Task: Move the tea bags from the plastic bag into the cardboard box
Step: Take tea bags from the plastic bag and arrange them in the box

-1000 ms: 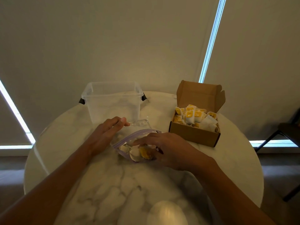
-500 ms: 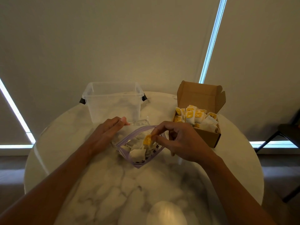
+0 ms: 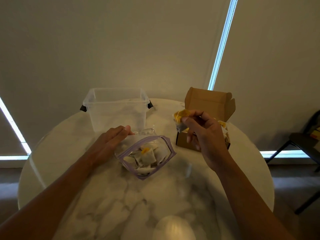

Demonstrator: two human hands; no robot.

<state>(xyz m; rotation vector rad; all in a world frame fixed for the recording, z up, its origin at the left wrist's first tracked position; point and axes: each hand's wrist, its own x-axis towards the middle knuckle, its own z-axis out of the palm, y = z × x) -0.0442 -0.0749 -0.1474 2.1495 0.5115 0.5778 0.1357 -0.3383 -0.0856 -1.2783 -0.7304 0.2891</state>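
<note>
On the desk (image 3: 103, 196) one bag (image 3: 170, 150) lies mouth open, several tea bags (image 3: 147, 156) inside, too heaped to count. Left hand (image 3: 110, 142) lies flat on its far edge, fingers straight. Right hand (image 3: 206, 134) pinches one tea bag (image 3: 181, 116) in curled fingers, over the one box's (image 3: 209, 101) near corner. One clear tub (image 3: 117, 110) stands behind.

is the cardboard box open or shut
Open. The cardboard box has its lid standing upright at the back, and tea bags show inside.
</note>
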